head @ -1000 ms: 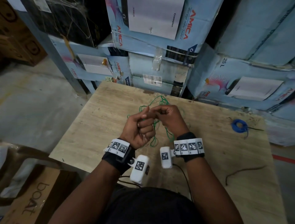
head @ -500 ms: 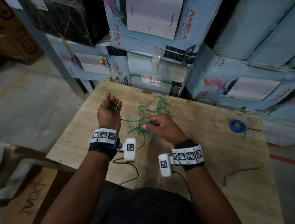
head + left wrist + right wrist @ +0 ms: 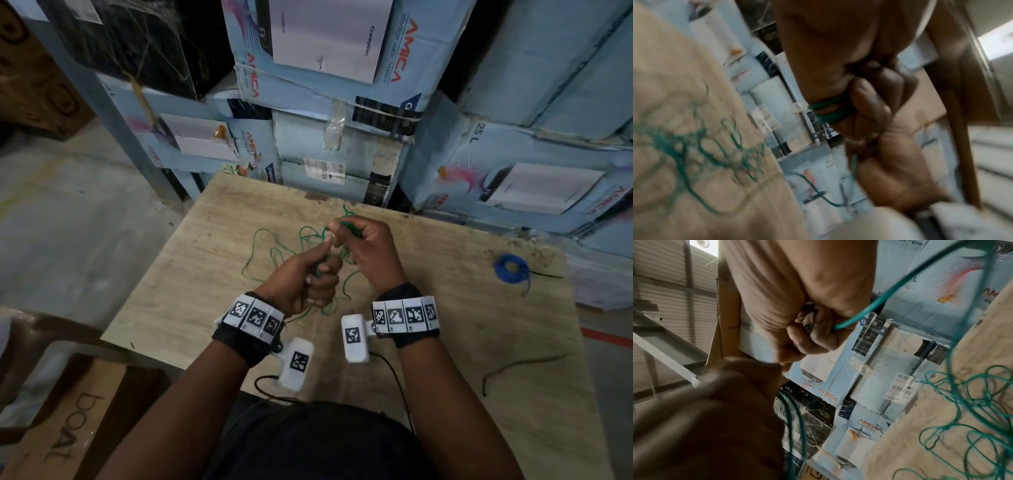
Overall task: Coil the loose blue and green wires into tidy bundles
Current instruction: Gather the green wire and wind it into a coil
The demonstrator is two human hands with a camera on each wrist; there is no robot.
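Note:
A loose green wire lies tangled in loops at the middle of the wooden table. My left hand is curled into a fist over it, with turns of green wire wound around its fingers. My right hand sits just beyond and right of the left, its fingers pinching a strand of the green wire. Both hands nearly touch above the tangle. A blue wire lies coiled in a small bundle at the table's right side, away from both hands.
Stacked blue cardboard boxes stand close behind the table's far edge. A short dark wire piece lies on the table at the near right. A brown carton sits on the floor at the lower left.
My left hand, stretched out to the left half a second ago, has come back to the middle beside the right hand. The right hand has moved a little farther away with its strand.

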